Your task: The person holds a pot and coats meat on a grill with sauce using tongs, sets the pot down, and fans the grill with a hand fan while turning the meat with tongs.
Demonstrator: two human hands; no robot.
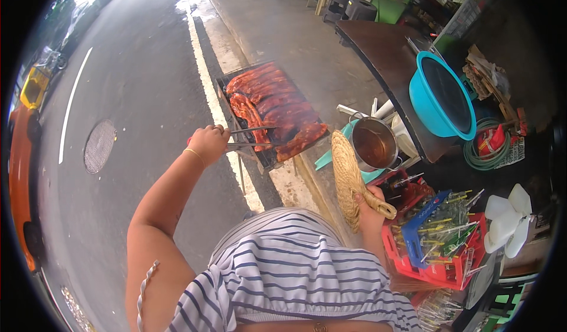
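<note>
My left hand (208, 142) grips metal tongs (251, 138) whose tips reach over the near end of a charcoal grill (224, 93). Several red-glazed slabs of meat (273, 104) lie across the grill. My right hand (369, 211) holds a round woven straw fan (347, 178) by its handle, upright beside the grill's near right corner. A thin gold bracelet sits on my left wrist. My striped shirt fills the lower middle of the view.
A metal pot of brown sauce (374, 145) stands right of the fan. A turquoise basin (442, 95) rests on a dark table (378, 51). Red crates with bottles (440, 237) are at the right. The asphalt road (130, 90), a manhole cover (98, 146) and an orange vehicle (20, 155) lie left.
</note>
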